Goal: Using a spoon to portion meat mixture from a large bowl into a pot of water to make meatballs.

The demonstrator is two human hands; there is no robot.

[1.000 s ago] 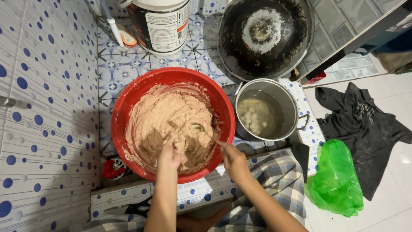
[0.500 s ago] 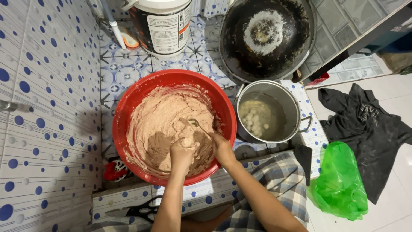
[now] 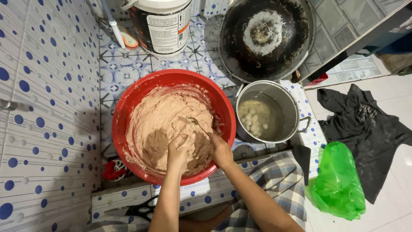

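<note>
Two hands in red basin [image 3: 128,111] | pinkish paste [image 3: 159,124] fills basin | left hand [image 3: 181,148] fisted, squeezing paste | right hand [image 3: 219,150] closed around spoon [image 3: 196,123], bowl in paste | steel pot [image 3: 286,103] of pale balls just right | green bag [image 3: 339,180] on floor

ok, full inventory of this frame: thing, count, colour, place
basin: 1, red, centre floor, holds paste
paste: 1 mass, pinkish-brown, in basin
spoon: 1, metal, in the paste by right hand
pot: 1, steel, right of basin, pale balls in water
wok: 1, black, whitish residue, top right
bucket: 1, white with dark label, top centre
bag: 1, green plastic, right floor
cloth: 1, black, far right floor
left hand: 1, fisted in paste
right hand: 1, in basin at the spoon
</note>
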